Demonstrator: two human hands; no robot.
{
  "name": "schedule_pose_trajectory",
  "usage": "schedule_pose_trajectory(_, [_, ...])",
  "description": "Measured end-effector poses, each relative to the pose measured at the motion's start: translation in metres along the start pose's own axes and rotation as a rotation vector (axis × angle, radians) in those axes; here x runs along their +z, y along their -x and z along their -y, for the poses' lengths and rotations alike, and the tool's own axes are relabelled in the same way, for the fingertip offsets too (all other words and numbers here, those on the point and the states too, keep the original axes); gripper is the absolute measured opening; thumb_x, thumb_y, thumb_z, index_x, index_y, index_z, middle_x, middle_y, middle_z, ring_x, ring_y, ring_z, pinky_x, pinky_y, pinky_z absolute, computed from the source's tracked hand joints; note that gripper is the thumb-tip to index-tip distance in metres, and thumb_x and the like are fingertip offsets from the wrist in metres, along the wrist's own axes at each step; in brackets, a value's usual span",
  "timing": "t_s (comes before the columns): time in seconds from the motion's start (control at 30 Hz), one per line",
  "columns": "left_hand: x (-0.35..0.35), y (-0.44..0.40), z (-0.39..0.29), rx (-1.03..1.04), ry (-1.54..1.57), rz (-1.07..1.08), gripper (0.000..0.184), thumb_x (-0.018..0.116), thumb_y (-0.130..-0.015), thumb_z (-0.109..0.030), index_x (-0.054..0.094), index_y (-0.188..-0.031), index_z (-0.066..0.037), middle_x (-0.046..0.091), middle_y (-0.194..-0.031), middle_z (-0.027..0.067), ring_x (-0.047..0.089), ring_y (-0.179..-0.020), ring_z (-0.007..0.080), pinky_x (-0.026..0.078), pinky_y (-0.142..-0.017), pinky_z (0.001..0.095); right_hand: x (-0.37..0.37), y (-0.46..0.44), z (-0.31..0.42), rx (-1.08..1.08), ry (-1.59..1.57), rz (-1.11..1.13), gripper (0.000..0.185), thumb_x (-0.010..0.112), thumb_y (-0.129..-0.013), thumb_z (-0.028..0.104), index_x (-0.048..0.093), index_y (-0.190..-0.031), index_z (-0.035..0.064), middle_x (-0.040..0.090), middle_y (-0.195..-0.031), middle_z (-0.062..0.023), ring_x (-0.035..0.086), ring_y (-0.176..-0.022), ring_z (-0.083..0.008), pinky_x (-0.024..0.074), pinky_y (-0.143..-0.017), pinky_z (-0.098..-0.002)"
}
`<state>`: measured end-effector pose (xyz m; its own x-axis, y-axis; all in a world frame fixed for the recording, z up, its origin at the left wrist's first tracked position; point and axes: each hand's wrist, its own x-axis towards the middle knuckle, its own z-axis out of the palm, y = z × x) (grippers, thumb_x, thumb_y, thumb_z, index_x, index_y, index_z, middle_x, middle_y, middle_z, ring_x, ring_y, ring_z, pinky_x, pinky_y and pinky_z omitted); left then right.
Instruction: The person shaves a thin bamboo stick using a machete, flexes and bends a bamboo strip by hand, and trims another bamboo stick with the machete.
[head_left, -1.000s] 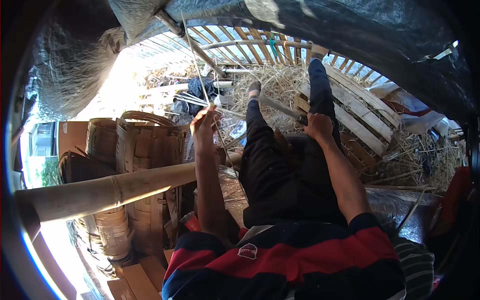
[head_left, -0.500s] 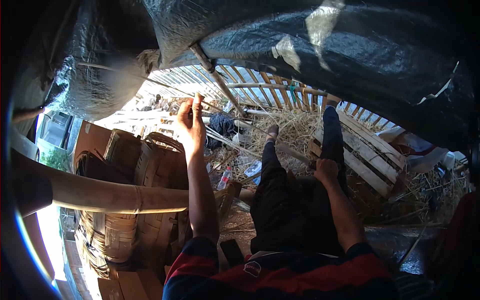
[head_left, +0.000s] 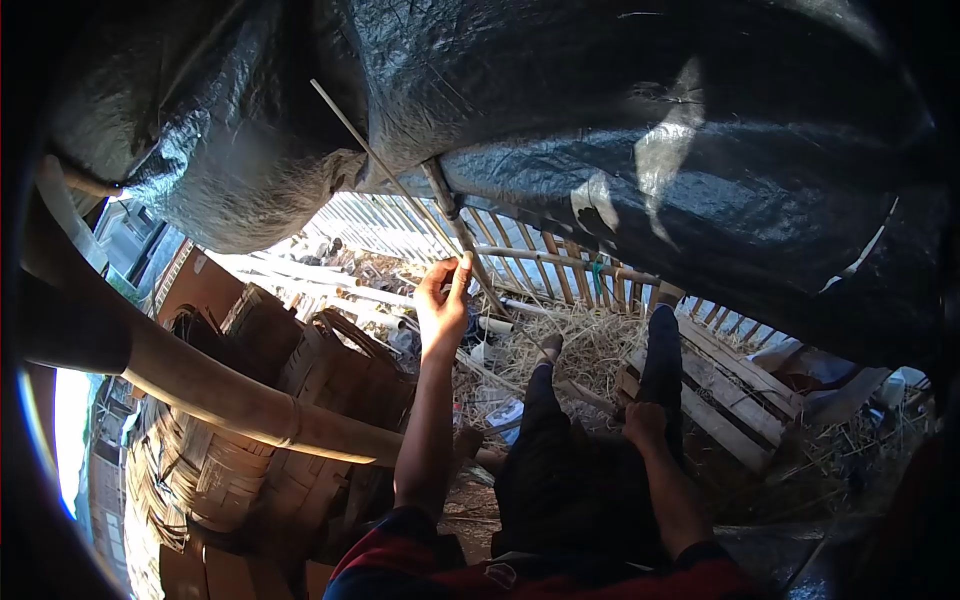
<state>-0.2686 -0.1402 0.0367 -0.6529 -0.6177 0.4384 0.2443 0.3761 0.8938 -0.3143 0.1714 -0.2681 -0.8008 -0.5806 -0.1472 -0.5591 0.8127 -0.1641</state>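
Note:
Raised before the slatted fence, my left hand [head_left: 442, 305] pinches a long thin strip [head_left: 375, 158] between thumb and fingers. The strip slants up and left across the dark plastic sheet. Lower and to the right, my right hand [head_left: 645, 424] is wrapped round the handle of a long knife. Its blade [head_left: 588, 396] points up and left, over my outstretched legs [head_left: 540, 425]. The handle is mostly hidden in my fist.
A thick bamboo pole [head_left: 250, 412] crosses the left side in front of woven baskets [head_left: 230, 475]. Dark plastic sheeting [head_left: 540, 80] hangs overhead. A wooden slatted pallet [head_left: 735, 400] lies among straw [head_left: 590, 345] at the right, with a bamboo fence [head_left: 545, 265] behind.
The view has tilted up, showing more sheeting. The strip swung from upright to far left, then to a steeper slant. My right hand still grips the knife.

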Motion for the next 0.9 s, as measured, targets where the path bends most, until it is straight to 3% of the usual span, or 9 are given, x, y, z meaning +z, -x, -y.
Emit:
schedule_pose_trajectory(0.17, [0.001, -0.002, -0.014, 0.068, -0.097, 0.006, 0.018, 0.064, -0.096, -0.018, 0.060, -0.099, -0.001, 0.062, -0.076, 0.0026, 0.051, -0.069, 0.0070, 0.043, -0.065, 0.0237, 0.001, 0.000, 0.000, 0.022, 0.011, 0.022, 0.019, 0.074, -0.069, 0.023, 0.069, -0.080, 0.0091, 0.069, -0.078, -0.0116, 0.070, -0.079, -0.0297, 0.0556, -0.071, -0.0434])
schedule_pose_trajectory(0.3, [-0.005, -0.004, -0.019, 0.001, -0.132, -0.009, 0.022, 0.068, -0.093, -0.024, 0.060, -0.093, -0.004, 0.057, -0.071, -0.0020, 0.047, -0.061, 0.0045, 0.038, -0.055, 0.0201, -0.002, 0.001, 0.002, 0.013, 0.025, 0.051, 0.019, 0.074, -0.069, 0.024, 0.069, -0.081, 0.0097, 0.070, -0.080, -0.0114, 0.070, -0.080, -0.0294, 0.0556, -0.071, -0.0430])
schedule_pose_trajectory(0.57, [-0.011, -0.006, -0.015, 0.062, -0.186, -0.040, 0.026, 0.067, -0.094, -0.024, 0.066, -0.095, 0.002, 0.059, -0.065, 0.0002, 0.047, -0.058, 0.0050, 0.038, -0.053, 0.0228, 0.012, -0.005, 0.001, -0.018, 0.024, -0.015, 0.015, 0.071, -0.069, 0.020, 0.069, -0.079, 0.0106, 0.070, -0.079, -0.0110, 0.070, -0.080, -0.0293, 0.0555, -0.072, -0.0433])
schedule_pose_trajectory(0.63, [-0.013, -0.001, -0.027, 0.074, -0.260, -0.004, 0.027, 0.069, -0.093, -0.028, 0.064, -0.096, -0.001, 0.059, -0.072, -0.0011, 0.050, -0.063, 0.0052, 0.038, -0.055, 0.0209, 0.009, 0.001, 0.002, -0.028, 0.003, -0.004, 0.011, 0.069, -0.069, 0.017, 0.069, -0.078, 0.0110, 0.070, -0.078, -0.0106, 0.070, -0.079, -0.0294, 0.0557, -0.071, -0.0435])
schedule_pose_trajectory(0.77, [-0.012, 0.008, -0.015, 0.037, -0.020, 0.011, 0.020, 0.068, -0.094, -0.021, 0.065, -0.095, -0.002, 0.058, -0.073, -0.0020, 0.047, -0.062, 0.0034, 0.035, -0.054, 0.0198, 0.022, 0.002, 0.002, -0.032, -0.003, -0.126, 0.007, 0.066, -0.068, 0.014, 0.068, -0.074, 0.0104, 0.068, -0.073, -0.0132, 0.070, -0.075, -0.0314, 0.0547, -0.067, -0.0440])
schedule_pose_trajectory(0.83, [-0.015, 0.010, -0.003, 0.078, -0.047, 0.039, 0.020, 0.070, -0.093, -0.021, 0.063, -0.091, -0.003, 0.057, -0.079, -0.0030, 0.046, -0.068, 0.0038, 0.037, -0.059, 0.0199, 0.023, 0.001, -0.002, -0.066, -0.029, -0.118, 0.004, 0.066, -0.069, 0.013, 0.068, -0.071, 0.0109, 0.068, -0.070, -0.0129, 0.069, -0.070, -0.0316, 0.0546, -0.064, -0.0441])
schedule_pose_trajectory(0.87, [-0.017, 0.011, 0.003, 0.016, 0.047, 0.082, 0.018, 0.070, -0.092, -0.021, 0.063, -0.090, -0.004, 0.056, -0.077, -0.0042, 0.044, -0.067, 0.0025, 0.035, -0.058, 0.0193, 0.020, 0.000, -0.002, -0.050, -0.027, -0.099, 0.004, 0.066, -0.069, 0.013, 0.068, -0.071, 0.0109, 0.068, -0.070, -0.0129, 0.069, -0.070, -0.0316, 0.0546, -0.064, -0.0441])
schedule_pose_trajectory(0.9, [-0.017, 0.014, 0.005, 0.042, -0.084, 0.054, 0.019, 0.067, -0.094, -0.022, 0.064, -0.094, -0.003, 0.057, -0.072, -0.0026, 0.047, -0.061, 0.0027, 0.036, -0.053, 0.0195, 0.016, 0.001, 0.000, -0.063, -0.026, -0.096, 0.003, 0.065, -0.070, 0.013, 0.067, -0.070, 0.0107, 0.067, -0.069, -0.0128, 0.069, -0.069, -0.0310, 0.0545, -0.063, -0.0439])
